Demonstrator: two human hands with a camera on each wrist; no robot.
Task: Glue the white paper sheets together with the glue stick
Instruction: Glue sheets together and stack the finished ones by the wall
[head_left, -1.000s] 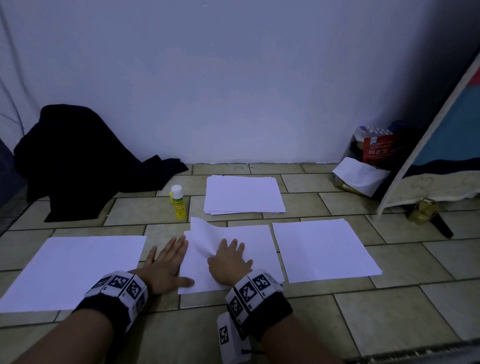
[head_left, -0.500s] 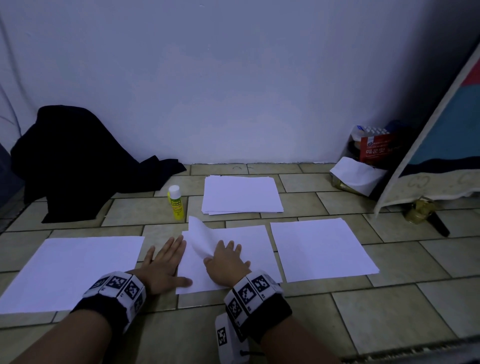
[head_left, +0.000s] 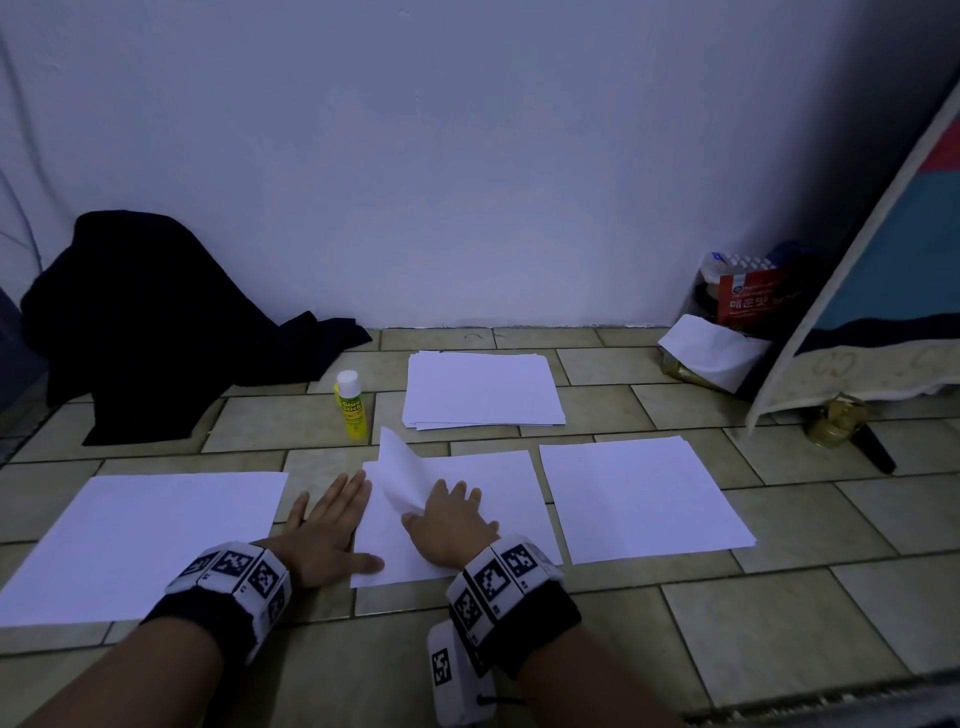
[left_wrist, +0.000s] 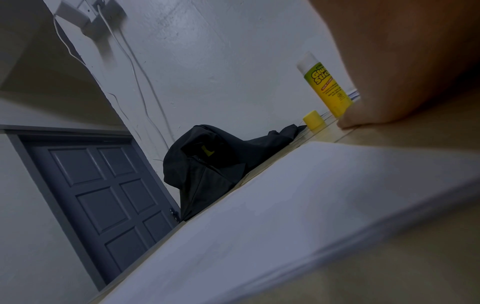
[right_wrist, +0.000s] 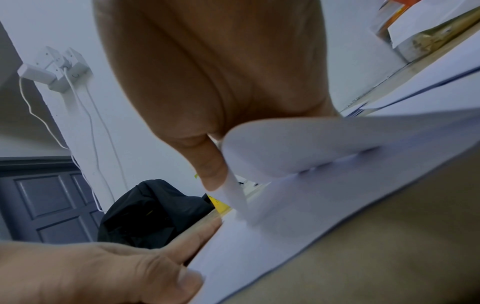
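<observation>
While the right hand (head_left: 451, 525) lies flat on the middle paper sheets (head_left: 493, 488) on the tiled floor (head_left: 779, 613), its fingers (head_left: 467, 491) straight, a corner of the top sheet (head_left: 399, 470) curls up beside its thumb. The left hand (head_left: 324, 525) rests open at the sheets' left edge, thumb touching the paper. To press well, I would smooth from the middle outward toward that lifted corner, with the left hand steadying the edge so nothing shifts. The glue stick (head_left: 352, 405) stands upright just beyond, a paper stack (head_left: 480, 389) beside it; single sheets lie left (head_left: 140, 540) and right (head_left: 639, 499); a dark cloth (head_left: 156, 332) is heaped by the wall.

From the left wrist, the glue stick (left_wrist: 327, 86) stands uncapped-looking, a yellow cap (left_wrist: 314, 119) near it, the dark cloth (left_wrist: 215, 164) behind.

From the right wrist, the thumb (right_wrist: 210, 164) touches the raised flap (right_wrist: 298, 148); the left hand (right_wrist: 103, 273) lies alongside. Nothing blocks the pressing.
</observation>
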